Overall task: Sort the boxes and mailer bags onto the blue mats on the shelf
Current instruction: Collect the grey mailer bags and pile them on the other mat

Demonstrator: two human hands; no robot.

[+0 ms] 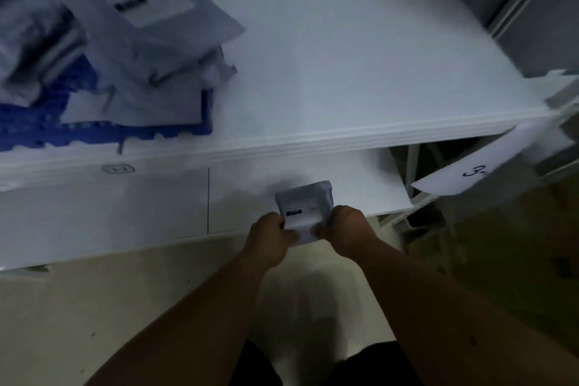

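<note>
My left hand [271, 236] and right hand [344, 229] pinch a small mailer bag [305, 204] by its near corners, fingers [289, 233] pressed on it, near the shelf [360, 72].

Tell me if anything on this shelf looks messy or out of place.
Yes. The pile of mailer bags at the left is heaped at angles and spills past the blue mat onto the white shelf. At the right, a paper label hangs crooked off the shelf edge.
</note>
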